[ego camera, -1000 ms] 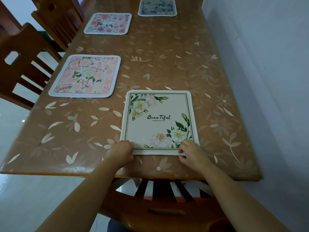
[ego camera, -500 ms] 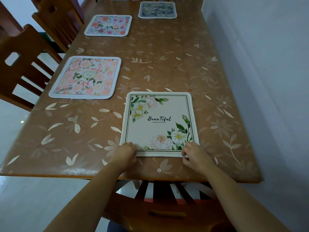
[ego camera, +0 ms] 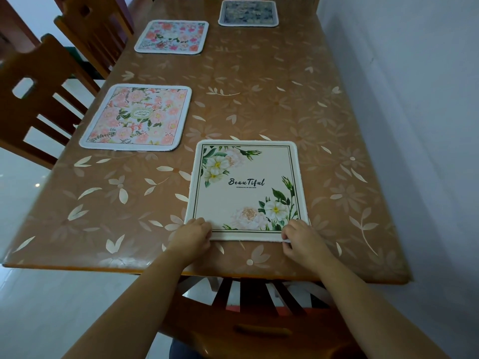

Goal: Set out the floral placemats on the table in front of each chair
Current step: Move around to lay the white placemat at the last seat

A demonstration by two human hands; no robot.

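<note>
The cream placemat (ego camera: pixel 246 187), printed with white blooms and the word "Beautiful", lies flat on the tabletop (ego camera: pixel 259 99) with its near hem running parallel to the table's edge. It sits directly beyond the near chair (ego camera: pixel 259 330), whose slatted back shows just below that edge, so it appears to be getting squared to this seat. The left hand (ego camera: pixel 193 235) sits on the mat's near left corner, its fingers (ego camera: pixel 203 228) curled down onto the hem and seemingly gripping it, though the thumb is hidden. The right hand (ego camera: pixel 302 240) pinches the near right corner between thumb and fingertips; holding both corners lets the mat be slid or turned without creasing. The mat looks like thin, soft fabric with rounded corners and a fuzzy white border, likely to drag a little on the glossy, leaf-patterned brown cover beneath it. Just beyond and to the left of the cream mat lies the pink placemat (ego camera: pixel 137 117), facing a wooden side chair (ego camera: pixel 31 99). Farther beyond on that side is the rose-and-blue placemat (ego camera: pixel 172 36), and straight beyond, at the far end, the dark blue placemat (ego camera: pixel 248 12). Each has the same rounded-rectangle shape. To the cream mat's right a pale wall (ego camera: pixel 414 99) meets the table, with no seat visible there. This looks like the last placing.
</note>
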